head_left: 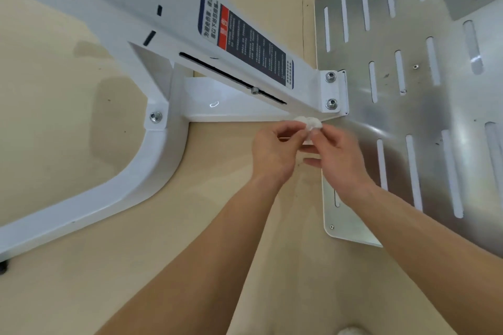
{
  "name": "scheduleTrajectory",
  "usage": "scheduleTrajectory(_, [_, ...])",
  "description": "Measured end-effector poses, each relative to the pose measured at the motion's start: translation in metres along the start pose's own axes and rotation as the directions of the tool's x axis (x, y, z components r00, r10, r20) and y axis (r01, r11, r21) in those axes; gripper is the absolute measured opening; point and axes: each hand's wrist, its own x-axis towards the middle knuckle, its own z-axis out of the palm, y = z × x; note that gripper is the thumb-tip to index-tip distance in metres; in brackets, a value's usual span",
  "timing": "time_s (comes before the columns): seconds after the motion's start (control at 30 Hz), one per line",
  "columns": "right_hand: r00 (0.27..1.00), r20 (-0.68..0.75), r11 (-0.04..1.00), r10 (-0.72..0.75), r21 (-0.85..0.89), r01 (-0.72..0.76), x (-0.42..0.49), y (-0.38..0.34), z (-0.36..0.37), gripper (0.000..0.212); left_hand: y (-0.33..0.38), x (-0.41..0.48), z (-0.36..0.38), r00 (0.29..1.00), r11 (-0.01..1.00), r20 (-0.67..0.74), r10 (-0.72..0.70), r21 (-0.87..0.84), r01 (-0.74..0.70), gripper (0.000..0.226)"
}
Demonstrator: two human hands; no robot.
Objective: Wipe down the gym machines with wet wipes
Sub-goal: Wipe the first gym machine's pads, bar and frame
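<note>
Centre frame: my left hand [275,153] and right hand [339,162] pinch the wet wipe [308,122], which I judge soft, limp, best held bunched.

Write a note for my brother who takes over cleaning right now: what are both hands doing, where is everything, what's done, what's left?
Left hand: its fingers pinch the small crumpled white wet wipe.
Right hand: pinches the same wipe from the other side.
Wipe: held near where the white painted metal machine frame meets the silver slotted metal plate; it seems to touch neither.
Done: cannot tell; nothing shows which parts are already wiped.
Left: wipe the frame and plate, probably after refolding the wipe.
</note>
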Motion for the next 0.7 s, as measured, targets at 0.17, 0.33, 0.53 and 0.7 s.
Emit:
scheduleTrajectory(0.17, [0.999,0.009,0.999,0.041,-0.023,-0.041,-0.044,-0.038,-0.02,0.018,0.031,-0.043,-0.001,0.992,0.996,0.097,-0.078,0.051,0.073,0.008])
scheduleTrajectory(0.33, [0.993,-0.113,0.966,-0.016,-0.257,-0.014,-0.056,-0.085,-0.042,0.019,0.073,-0.059,0.006,0.982,0.997,0.173,-0.074,0.032,0.07,0.008])
scheduleTrajectory(0.53, [0.987,-0.098,0.832,-0.127,-0.552,0.053,-0.054,-0.138,-0.032,0.023,0.111,-0.073,-0.022,0.994,0.968,0.032,-0.105,0.232,0.095,0.014])
scheduleTrajectory(0.7, [0.994,-0.061,0.743,-0.096,-0.668,0.031,-0.076,-0.172,-0.029,0.024,0.148,-0.101,-0.063,0.972,0.877,-0.024,-0.232,0.426,0.22,0.026])
